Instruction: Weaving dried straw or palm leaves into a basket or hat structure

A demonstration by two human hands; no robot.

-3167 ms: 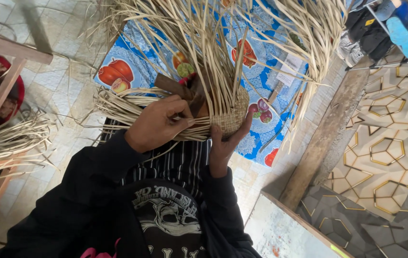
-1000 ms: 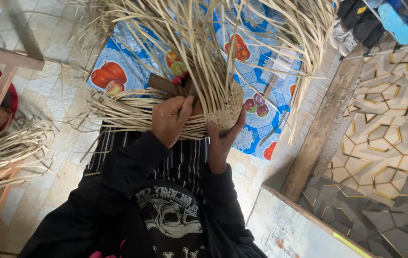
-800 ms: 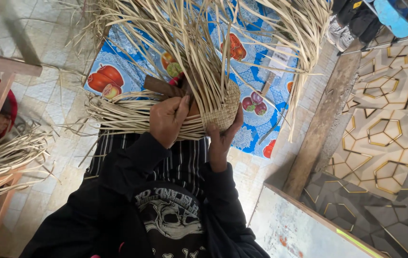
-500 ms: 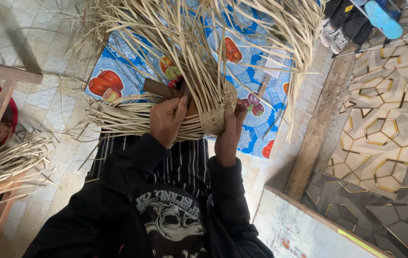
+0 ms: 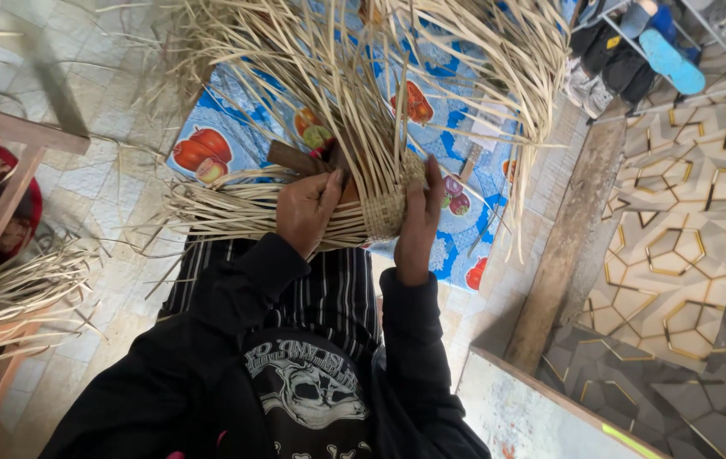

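Both hands now clamp the woven basket base (image 5: pixel 384 211): left hand (image 5: pixel 308 208) pressing strips, right hand (image 5: pixel 421 212) shifted up its side.

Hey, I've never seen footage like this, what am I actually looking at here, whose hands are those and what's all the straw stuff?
There is no machine here. The single picture comes from a camera worn on a person's head, looking down past their dark top at their own two bare hands.

The left hand presses on a bundle of pale flat strips that fans out sideways. The right hand grips the small woven piece, a tight patch of weaving from which many long loose strips rise and spread. A brown wooden piece shows just behind the left hand.

Underneath lies a blue mat printed with fruit on a pale tiled floor. More strips lie at the left by a wooden frame. Shoes on a rack sit at the top right.
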